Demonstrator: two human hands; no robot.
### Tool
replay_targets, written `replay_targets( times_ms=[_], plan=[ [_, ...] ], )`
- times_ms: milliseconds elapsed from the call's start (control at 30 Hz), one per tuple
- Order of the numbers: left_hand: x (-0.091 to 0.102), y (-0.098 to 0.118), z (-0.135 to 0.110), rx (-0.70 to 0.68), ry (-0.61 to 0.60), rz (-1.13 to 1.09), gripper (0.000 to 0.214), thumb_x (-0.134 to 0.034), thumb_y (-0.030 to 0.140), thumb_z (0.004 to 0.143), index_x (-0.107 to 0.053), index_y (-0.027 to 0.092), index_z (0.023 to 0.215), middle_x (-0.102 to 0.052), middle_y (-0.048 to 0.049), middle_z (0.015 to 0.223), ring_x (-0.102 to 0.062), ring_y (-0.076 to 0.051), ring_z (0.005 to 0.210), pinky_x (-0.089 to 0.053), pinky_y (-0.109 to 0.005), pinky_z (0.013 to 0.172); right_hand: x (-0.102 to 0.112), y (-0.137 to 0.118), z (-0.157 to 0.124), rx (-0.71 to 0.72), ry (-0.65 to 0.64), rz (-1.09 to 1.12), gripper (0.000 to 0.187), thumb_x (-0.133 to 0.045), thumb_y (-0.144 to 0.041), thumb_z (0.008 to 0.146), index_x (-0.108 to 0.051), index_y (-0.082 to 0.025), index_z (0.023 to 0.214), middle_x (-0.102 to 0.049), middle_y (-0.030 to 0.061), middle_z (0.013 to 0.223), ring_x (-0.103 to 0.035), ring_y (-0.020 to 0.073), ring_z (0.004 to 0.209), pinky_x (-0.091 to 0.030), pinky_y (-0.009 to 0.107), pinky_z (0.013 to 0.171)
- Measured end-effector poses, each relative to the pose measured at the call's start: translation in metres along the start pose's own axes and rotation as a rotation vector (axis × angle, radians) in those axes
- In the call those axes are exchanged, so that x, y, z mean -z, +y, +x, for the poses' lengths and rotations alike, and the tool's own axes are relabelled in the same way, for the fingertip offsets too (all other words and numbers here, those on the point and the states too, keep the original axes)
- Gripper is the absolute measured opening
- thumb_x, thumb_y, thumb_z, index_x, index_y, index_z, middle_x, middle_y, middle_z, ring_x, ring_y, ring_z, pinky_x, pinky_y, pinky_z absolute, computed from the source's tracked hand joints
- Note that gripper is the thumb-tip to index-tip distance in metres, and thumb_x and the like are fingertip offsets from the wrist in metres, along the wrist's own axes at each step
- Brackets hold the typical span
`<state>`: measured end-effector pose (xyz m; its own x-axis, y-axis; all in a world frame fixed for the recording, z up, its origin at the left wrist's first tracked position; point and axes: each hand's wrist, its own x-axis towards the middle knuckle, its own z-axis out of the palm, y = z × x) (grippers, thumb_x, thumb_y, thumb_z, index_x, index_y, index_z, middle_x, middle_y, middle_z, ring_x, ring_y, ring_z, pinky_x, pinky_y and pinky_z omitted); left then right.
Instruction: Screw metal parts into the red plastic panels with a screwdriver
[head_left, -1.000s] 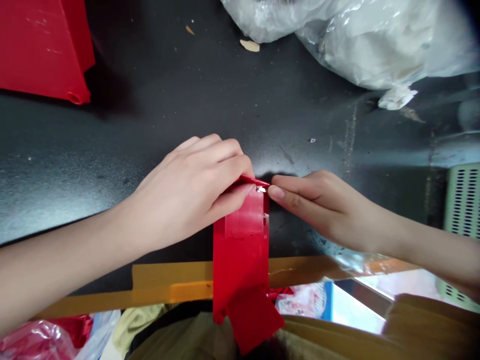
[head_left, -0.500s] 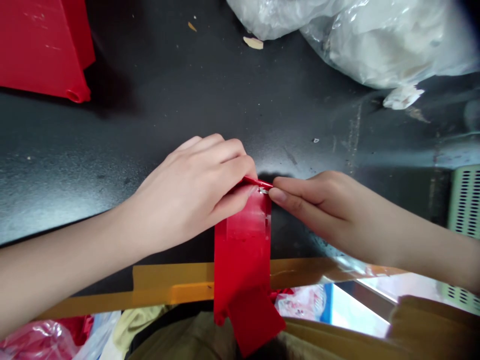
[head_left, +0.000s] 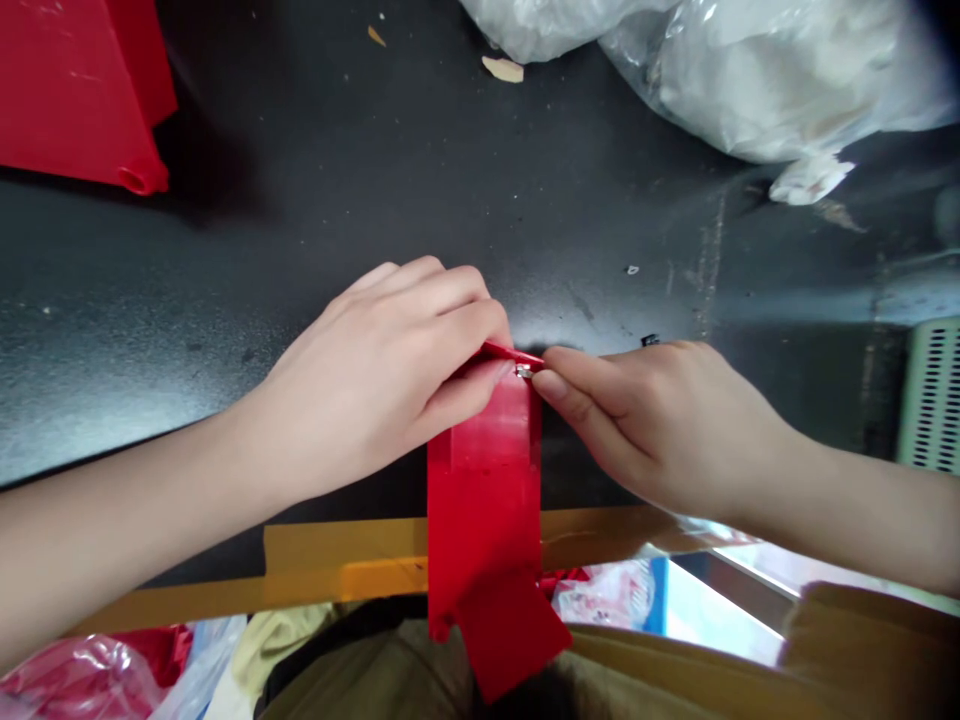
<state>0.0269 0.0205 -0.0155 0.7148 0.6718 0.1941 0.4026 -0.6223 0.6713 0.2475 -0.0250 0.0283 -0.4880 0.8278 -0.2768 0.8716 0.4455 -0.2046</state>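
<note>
Red plastic panel [head_left: 484, 490] lies lengthwise at the centre of the frame, its near end reaching past the edge of the black counter [head_left: 300, 180]. The left hand [head_left: 375, 375], at centre left, curls closed over the panel's far end, with the fingers wrapped around its edge. The right hand [head_left: 652, 425], at centre right, is nearly closed, its thumb and forefinger pinched on a tiny silver metal piece [head_left: 523, 371] at that same end; the piece is too small to identify. A pinch this close to the piece, braced by the left hand, looks right for keeping it from slipping. Another red plastic part [head_left: 75, 100] sits at upper left, and a clear plastic bag [head_left: 750, 80] of white material lies at upper right. A green perforated panel [head_left: 930, 400] shows at the right edge, and yellow tape [head_left: 337, 565] runs along the counter's near edge.
</note>
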Motion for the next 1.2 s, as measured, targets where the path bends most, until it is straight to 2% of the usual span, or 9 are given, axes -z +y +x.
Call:
replay_targets(
  times_ms=[200, 300, 467, 533, 633, 800, 933, 1067, 1200],
  plan=[
    [0.002, -0.001, 0.001, -0.017, -0.014, 0.024, 0.020, -0.049, 0.033, 0.096, -0.065, 0.020, 0.096, -0.067, -0.0036, 0.096, -0.062, -0.023, 0.091, -0.047, -0.039, 0.082, -0.005, -0.005, 0.002, -0.099, 0.044, -0.057, 0.044, -0.026, -0.050, 0.100, -0.040, -0.022, 0.069, -0.039, -0.0018, 0.048, -0.014, 0.0119, 0.041, -0.009, 0.029, 0.049],
    [0.001, -0.003, 0.000, -0.026, -0.002, 0.011, 0.021, -0.049, 0.032, 0.097, -0.065, 0.018, 0.098, -0.067, -0.0039, 0.098, -0.061, -0.021, 0.092, -0.047, -0.037, 0.083, -0.001, -0.005, 0.000, -0.142, 0.067, 0.128, 0.045, -0.031, -0.050, 0.100, -0.038, -0.022, 0.066, -0.037, -0.0024, 0.049, -0.020, 0.0116, 0.043, -0.014, 0.029, 0.049],
    [0.003, -0.005, -0.003, -0.042, 0.001, -0.063, 0.028, -0.049, 0.039, 0.098, -0.063, 0.017, 0.108, -0.067, -0.0049, 0.107, -0.061, -0.018, 0.100, -0.047, -0.035, 0.093, 0.007, 0.000, -0.021, -0.286, 0.521, 0.703, 0.042, -0.035, -0.053, 0.101, -0.047, -0.023, 0.075, -0.039, -0.0032, 0.059, -0.036, 0.0119, 0.052, -0.027, 0.027, 0.050],
    [0.007, -0.004, -0.006, -0.016, 0.017, -0.093, 0.035, -0.048, 0.039, 0.098, -0.058, 0.014, 0.120, -0.062, -0.0087, 0.118, -0.059, -0.018, 0.108, -0.047, -0.035, 0.099, 0.002, 0.003, -0.033, -0.337, 0.592, 0.754, 0.032, -0.045, -0.051, 0.098, -0.055, -0.023, 0.087, -0.042, -0.0033, 0.063, -0.038, 0.0120, 0.055, -0.031, 0.026, 0.051],
    [0.018, 0.005, -0.016, 0.063, 0.049, -0.051, 0.042, -0.050, 0.031, 0.093, -0.049, 0.010, 0.130, -0.052, -0.0137, 0.134, -0.054, -0.021, 0.122, -0.047, -0.037, 0.104, -0.011, 0.005, -0.050, -0.311, 0.568, 0.595, 0.023, -0.054, -0.040, 0.094, -0.063, -0.022, 0.106, -0.053, -0.0001, 0.074, -0.048, 0.0130, 0.063, -0.040, 0.028, 0.060],
    [0.028, 0.031, -0.033, 0.177, 0.078, 0.180, 0.040, -0.052, 0.032, 0.093, -0.053, 0.011, 0.127, -0.058, -0.0121, 0.128, -0.055, -0.026, 0.120, -0.046, -0.043, 0.104, -0.026, -0.004, -0.073, -0.301, 0.456, 0.726, 0.044, -0.042, -0.047, 0.099, -0.058, -0.025, 0.134, -0.059, -0.0009, 0.073, -0.052, 0.0119, 0.057, -0.044, 0.027, 0.059],
    [0.018, 0.035, -0.029, 0.206, 0.022, 0.203, 0.039, -0.057, 0.035, 0.093, -0.058, 0.014, 0.125, -0.061, -0.0100, 0.124, -0.059, -0.024, 0.111, -0.047, -0.039, 0.098, -0.032, -0.015, -0.080, -0.322, 0.410, 0.576, 0.045, -0.041, -0.054, 0.097, -0.060, -0.024, 0.125, -0.061, 0.0001, 0.074, -0.052, 0.0136, 0.060, -0.041, 0.028, 0.060],
    [0.014, 0.028, -0.019, 0.230, 0.063, 0.237, 0.020, -0.056, 0.031, 0.093, -0.068, 0.018, 0.102, -0.068, -0.0035, 0.100, -0.062, -0.018, 0.089, -0.046, -0.030, 0.079, -0.039, -0.027, -0.083, -0.351, 0.395, 0.519, 0.038, -0.049, -0.055, 0.091, -0.055, -0.021, 0.109, -0.063, 0.0002, 0.072, -0.054, 0.0158, 0.061, -0.041, 0.029, 0.060],
    [0.021, 0.030, -0.021, 0.237, 0.130, 0.325, 0.024, -0.054, 0.036, 0.094, -0.070, 0.018, 0.091, -0.069, -0.0033, 0.090, -0.059, -0.017, 0.077, -0.039, -0.028, 0.069, -0.042, -0.044, -0.096, -0.316, 0.475, 0.554, 0.031, -0.050, -0.050, 0.093, -0.053, -0.022, 0.106, -0.063, -0.0001, 0.075, -0.057, 0.0154, 0.064, -0.041, 0.027, 0.061]
  ],
)
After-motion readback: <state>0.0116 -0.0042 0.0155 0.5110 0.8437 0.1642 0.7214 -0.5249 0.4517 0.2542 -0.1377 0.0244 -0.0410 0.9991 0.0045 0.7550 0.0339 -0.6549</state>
